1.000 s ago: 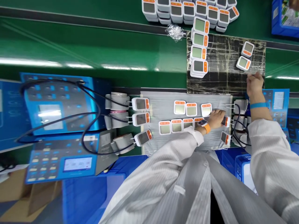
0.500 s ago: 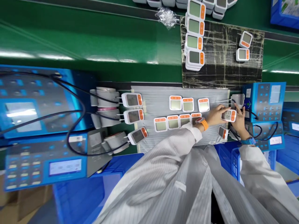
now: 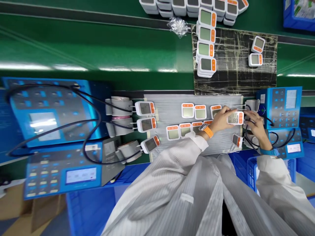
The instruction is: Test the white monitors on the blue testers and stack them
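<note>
A white blood pressure monitor (image 3: 235, 118) with orange buttons is held over the grey mat, with dark digits lit on its screen. My left hand (image 3: 220, 120), wearing an orange watch strap, grips its left end. Against the right end, the fingers of my right hand (image 3: 257, 124) are drawn together; what they pinch is hidden. Thin pale tubes (image 3: 237, 105) run just behind the hands. Below them lies another monitor (image 3: 237, 140), attached at its right side. Several monitors (image 3: 188, 110) rest in two rows left of my left hand, some partly covered by it.
On the left, three monitors (image 3: 145, 108) connect to cuffs wrapped round cylinders (image 3: 121, 106), beside blue test units (image 3: 61, 111) with black cables. More blue units (image 3: 280, 106) stand at right. Stacked monitors (image 3: 206, 49) sit on a black taped sheet (image 3: 233, 72) beyond the mat (image 3: 169, 149).
The held monitor has moved left, along with my left hand. My right hand has shifted from around its right end to that end's edge. The whole view has shifted slightly.
</note>
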`<state>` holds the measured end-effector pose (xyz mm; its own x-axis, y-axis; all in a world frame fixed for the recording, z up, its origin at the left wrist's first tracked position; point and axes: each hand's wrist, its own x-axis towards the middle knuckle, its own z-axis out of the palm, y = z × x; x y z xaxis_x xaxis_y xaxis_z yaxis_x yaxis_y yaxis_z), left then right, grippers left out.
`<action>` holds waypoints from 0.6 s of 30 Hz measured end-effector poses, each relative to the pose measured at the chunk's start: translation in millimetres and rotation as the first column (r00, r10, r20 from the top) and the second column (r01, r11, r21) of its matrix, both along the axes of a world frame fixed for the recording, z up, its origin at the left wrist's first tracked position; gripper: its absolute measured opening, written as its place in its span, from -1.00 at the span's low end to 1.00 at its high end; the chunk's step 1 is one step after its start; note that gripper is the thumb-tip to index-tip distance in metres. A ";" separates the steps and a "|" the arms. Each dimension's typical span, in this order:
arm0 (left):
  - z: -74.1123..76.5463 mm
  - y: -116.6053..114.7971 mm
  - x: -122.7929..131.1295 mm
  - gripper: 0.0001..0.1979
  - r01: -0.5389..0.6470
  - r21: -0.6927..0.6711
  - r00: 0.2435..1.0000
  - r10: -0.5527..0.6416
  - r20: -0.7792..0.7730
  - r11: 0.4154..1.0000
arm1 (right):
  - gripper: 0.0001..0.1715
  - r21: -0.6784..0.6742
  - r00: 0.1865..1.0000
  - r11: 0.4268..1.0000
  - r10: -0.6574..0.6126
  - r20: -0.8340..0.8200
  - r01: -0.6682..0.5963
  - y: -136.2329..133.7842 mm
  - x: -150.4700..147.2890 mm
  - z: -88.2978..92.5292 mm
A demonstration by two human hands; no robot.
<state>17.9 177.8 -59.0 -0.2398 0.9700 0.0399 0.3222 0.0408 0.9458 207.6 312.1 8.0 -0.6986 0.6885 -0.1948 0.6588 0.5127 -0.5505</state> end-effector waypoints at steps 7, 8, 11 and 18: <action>5.7 -0.6 -13.9 -0.23 -0.214 -0.110 0.973 0.203 -0.107 0.971 | -0.54 -0.674 0.912 0.691 -0.405 -0.060 0.262 36.1 -65.7 -16.5; 5.9 -3.8 -14.7 -0.26 -0.292 -0.161 0.948 0.263 -0.181 0.943 | -0.56 -0.668 0.876 0.677 -0.476 -0.075 0.310 47.4 -78.0 -22.2; 5.4 -15.4 -14.5 -0.28 -0.449 -0.309 0.858 0.307 -0.411 0.839 | -0.64 -0.606 0.721 0.657 -0.667 -0.190 0.448 82.9 -112.3 -36.5; -2.7 -15.7 -7.6 -0.26 -0.402 -0.461 0.837 0.114 -0.535 0.791 | -0.60 -0.656 0.596 0.596 -0.757 -0.268 0.463 127.2 -144.4 -49.3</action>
